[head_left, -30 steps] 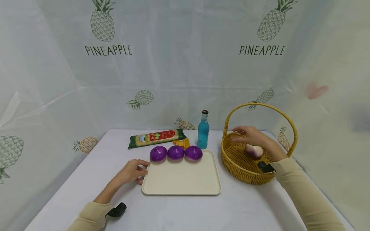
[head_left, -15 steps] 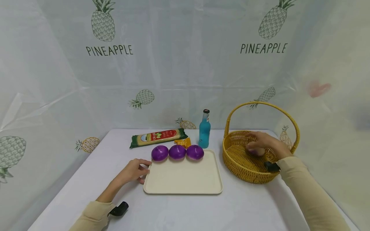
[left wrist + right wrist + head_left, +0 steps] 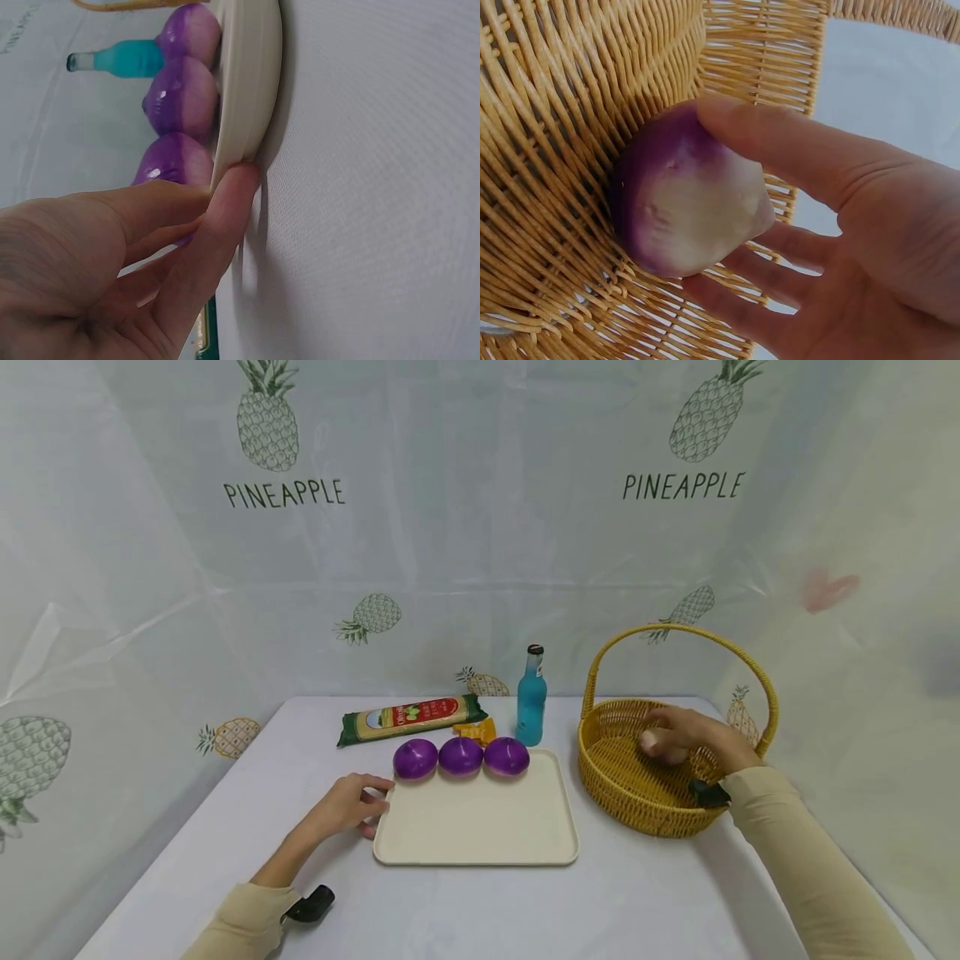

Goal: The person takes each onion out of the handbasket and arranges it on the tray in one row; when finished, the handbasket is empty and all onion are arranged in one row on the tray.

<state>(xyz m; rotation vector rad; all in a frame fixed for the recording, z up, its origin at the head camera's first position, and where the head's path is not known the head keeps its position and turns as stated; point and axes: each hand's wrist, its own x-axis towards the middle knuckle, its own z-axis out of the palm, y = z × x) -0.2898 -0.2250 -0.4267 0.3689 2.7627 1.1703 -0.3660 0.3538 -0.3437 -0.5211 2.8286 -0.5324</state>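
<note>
In the head view my left hand (image 3: 347, 807) holds the left edge of a cream rectangular tray (image 3: 480, 827). The left wrist view shows its fingertips pinching the tray's rim (image 3: 251, 82) from both sides. Along the tray's far edge sit three glossy purple-and-pink turnips (image 3: 461, 757) in a row. My right hand (image 3: 686, 731) reaches into a woven wicker basket (image 3: 637, 814) at the right. There it grips a purple-and-white turnip (image 3: 690, 202), thumb on one side and fingers on the other. The turnip lies against the basket's weave.
Behind the tray lie a green-ended pasta packet (image 3: 411, 718) and a small orange-yellow packet (image 3: 477, 731). A blue bottle (image 3: 531, 702) stands upright between tray and basket. The basket's tall handle (image 3: 678, 628) arches over the right hand. A pineapple-print curtain (image 3: 480, 552) hangs behind the table.
My right hand has lowered from above the turnip in the basket and taken hold of it. The left hand stays at the tray's edge. The head view has shifted slightly.
</note>
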